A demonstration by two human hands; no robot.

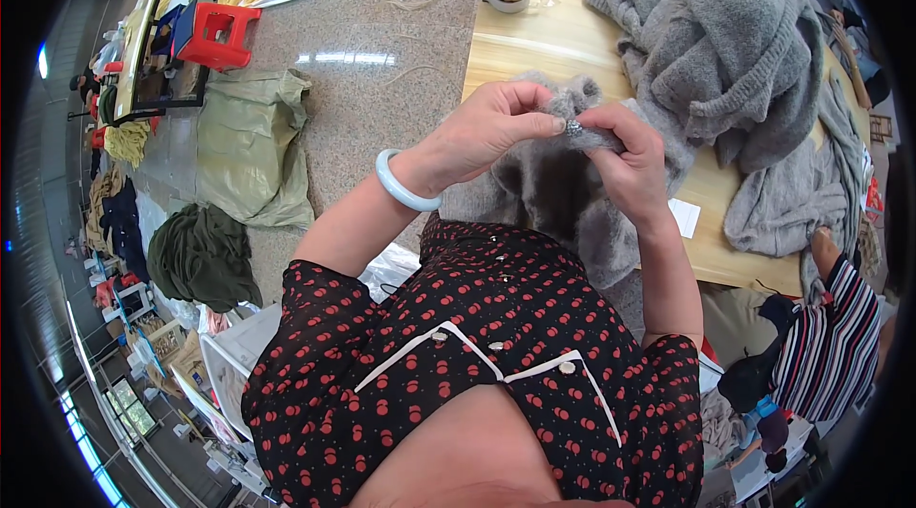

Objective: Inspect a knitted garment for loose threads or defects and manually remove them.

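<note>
The garment (599,222), grey and plush, lies bunched at the near left corner of the desk (525,42), part of it dropping over the edge in front of the person's body. Beyond it to the right sits a large pile (730,41) of like grey pieces, so close that I cannot tell where the garment ends and the pile begins. The garment's folds hide its full outline; as far as it shows, the mass runs from the raised hands down toward the body, with a dark hollow (558,186) turned up to the view. Which end is the top I cannot say.

Both hands are above it, close together. The left hand (482,126) has thumb and forefinger pressed together on a gathered bit of the edge, the other fingers curled behind. The right hand (628,157) pinches the same bit from its side, thumb below, forefinger bent over, its palm all but closed.

Between them a short strip (598,138) is drawn out, its long axis going left to right and sloping slightly down rightward. At its left end is a small silvery patch (574,127).

The step in hand looks to be close fingertip work on that patch; the next move seems to call for the left pinch to steady the cloth while the right works.
</note>
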